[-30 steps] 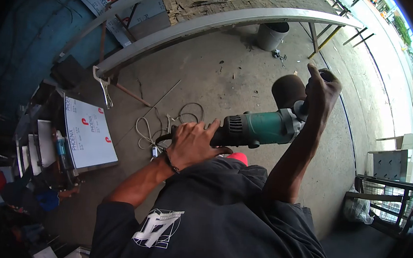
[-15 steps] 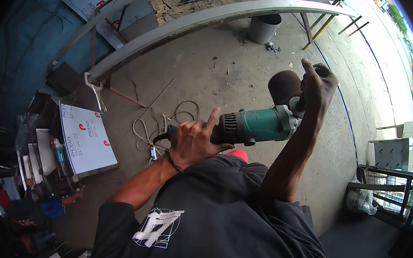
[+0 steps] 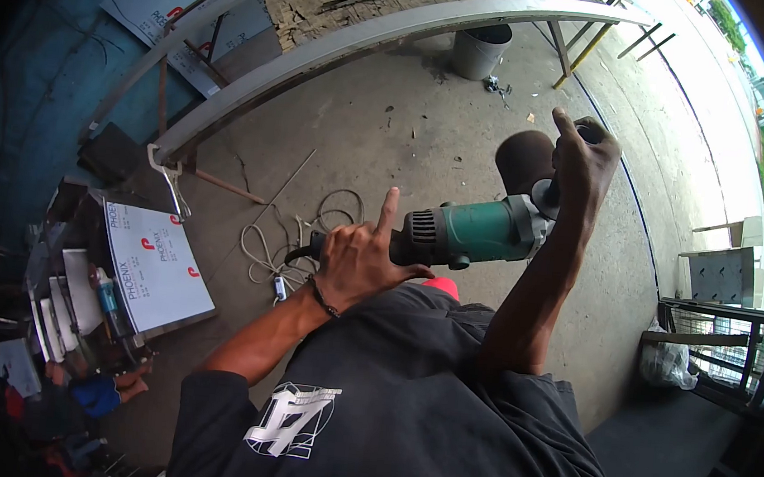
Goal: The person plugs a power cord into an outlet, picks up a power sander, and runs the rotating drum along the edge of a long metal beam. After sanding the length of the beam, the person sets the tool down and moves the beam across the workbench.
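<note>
A green power grinder (image 3: 490,230) with a black rear body spans the space in front of my dark shirt. At its head sits a brown drum-like wheel (image 3: 525,163). My left hand (image 3: 355,259) wraps the rear handle, with the index finger stretched out along the far side. My right hand (image 3: 586,161) is closed around the black side handle at the head, thumb up. The grinder is held above the concrete floor. A power cord (image 3: 258,250) lies in loops on the floor left of it. The trigger is hidden under my left hand.
A long pale metal frame (image 3: 354,43) on legs crosses the far side. A bucket (image 3: 480,54) stands beneath it. At left are a Phoenix-labelled sheet (image 3: 157,266), tools and a partly visible person (image 3: 100,393). A plastic bag (image 3: 669,364) and black metal frame (image 3: 726,355) are at right.
The surroundings shift slightly left in view. My hands keep their grip on the grinder, which stays almost in the same place. The person at lower left has moved a little.
</note>
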### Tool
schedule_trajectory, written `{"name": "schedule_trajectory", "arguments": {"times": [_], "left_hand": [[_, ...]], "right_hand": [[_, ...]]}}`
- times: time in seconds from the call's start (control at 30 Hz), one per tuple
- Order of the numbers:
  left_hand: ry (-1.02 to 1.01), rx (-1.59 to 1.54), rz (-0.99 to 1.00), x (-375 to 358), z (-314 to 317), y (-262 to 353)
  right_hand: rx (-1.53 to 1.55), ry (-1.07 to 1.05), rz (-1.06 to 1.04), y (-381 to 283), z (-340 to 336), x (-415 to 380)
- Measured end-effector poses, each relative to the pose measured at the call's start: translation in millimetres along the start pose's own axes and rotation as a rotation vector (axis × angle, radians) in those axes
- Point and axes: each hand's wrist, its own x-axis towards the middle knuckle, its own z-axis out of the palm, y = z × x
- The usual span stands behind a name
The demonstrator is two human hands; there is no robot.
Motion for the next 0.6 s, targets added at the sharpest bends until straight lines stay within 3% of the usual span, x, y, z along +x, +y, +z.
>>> {"name": "schedule_trajectory", "arguments": {"times": [0.27, 0.6], "left_hand": [[0.043, 0.01, 0.087, 11.7, -1.5, -16.9], [0.117, -0.144, 0.13, 68.2, 4.6, -77.0]], "right_hand": [[-0.063, -0.01, -0.02, -2.7, 16.1, 15.4], [-0.064, -0.065, 0.02, -19.7, 86.5, 67.0]]}}
